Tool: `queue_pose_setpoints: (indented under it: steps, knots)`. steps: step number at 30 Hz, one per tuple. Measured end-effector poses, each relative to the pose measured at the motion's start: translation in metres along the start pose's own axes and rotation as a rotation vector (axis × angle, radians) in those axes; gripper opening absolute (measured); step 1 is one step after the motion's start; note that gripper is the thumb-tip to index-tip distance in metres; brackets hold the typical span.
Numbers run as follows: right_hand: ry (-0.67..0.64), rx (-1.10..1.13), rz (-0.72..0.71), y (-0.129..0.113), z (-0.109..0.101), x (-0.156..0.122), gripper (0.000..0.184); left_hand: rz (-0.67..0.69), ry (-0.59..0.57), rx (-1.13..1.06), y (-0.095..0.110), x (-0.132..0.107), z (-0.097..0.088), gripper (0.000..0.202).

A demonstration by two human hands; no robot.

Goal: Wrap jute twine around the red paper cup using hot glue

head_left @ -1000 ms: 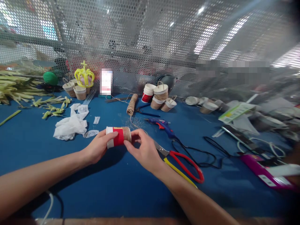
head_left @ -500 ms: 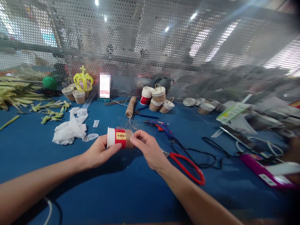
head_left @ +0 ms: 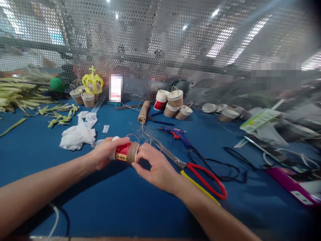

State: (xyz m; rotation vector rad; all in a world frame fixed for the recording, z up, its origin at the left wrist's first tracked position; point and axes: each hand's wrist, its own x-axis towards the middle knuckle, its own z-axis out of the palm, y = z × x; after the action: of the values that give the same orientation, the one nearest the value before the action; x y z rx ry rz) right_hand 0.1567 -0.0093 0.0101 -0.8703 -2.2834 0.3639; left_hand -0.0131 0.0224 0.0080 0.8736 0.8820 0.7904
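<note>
A red and white paper cup (head_left: 122,152) lies on its side in the air above the blue table, with brown twine (head_left: 132,152) wound round the end at the right. My left hand (head_left: 106,152) is closed round the white end, thumb on top. At the wrapped end, my right hand (head_left: 154,165) grips the cup's edge between thumb and bent fingers; whether twine also runs through them is hidden. A loose strand leads back to a twine roll (head_left: 143,112). Scissors (head_left: 198,174) with red and yellow handles lie partly under my right forearm.
A blue glue gun (head_left: 175,133) with a black cable and dark pliers (head_left: 160,121) lie beyond my right hand. Wrapped cups (head_left: 175,100) stand at the back. White lace (head_left: 77,135) and green stems (head_left: 20,95) are at left, a purple power strip (head_left: 288,184) at right.
The cup has turned, so its yellow label now faces lower. My left thumb has moved to the top, and my right hand has shifted round the wrapped end. The view has swung slightly left.
</note>
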Motion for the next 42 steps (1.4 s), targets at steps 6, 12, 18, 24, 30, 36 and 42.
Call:
queue_pose_setpoints:
  steps: [6, 12, 18, 24, 30, 36, 42]
  knots:
    - [-0.036, -0.012, -0.015, -0.002, 0.001, -0.001, 0.013, 0.044, 0.098, 0.144, -0.002, -0.001, 0.000, 0.030]
    - [0.175, 0.101, 0.392, 0.007, -0.006, 0.001, 0.020, 0.098, 0.024, 0.228, -0.008, -0.004, 0.001, 0.032]
    - [0.032, 0.371, 0.419, 0.014, 0.002, 0.004, 0.028, 0.065, -0.187, 0.309, -0.015, -0.009, 0.001, 0.033]
    - [0.015, 0.186, 0.225, 0.005, 0.002, 0.003, 0.024, 0.058, -0.183, 0.440, -0.020, -0.009, 0.005, 0.037]
    - [-0.006, 0.127, 0.154, 0.006, 0.004, 0.002, 0.023, 0.071, -0.174, 0.503, -0.020, -0.009, 0.005, 0.037]
    - [-0.009, 0.187, 0.128, 0.005, 0.005, 0.003, 0.025, 0.063, -0.183, 0.477, -0.022, -0.010, 0.004, 0.041]
    - [-0.012, 0.224, 0.150, 0.005, 0.005, 0.004, 0.025, 0.046, -0.179, 0.458, -0.021, -0.009, 0.005, 0.043]
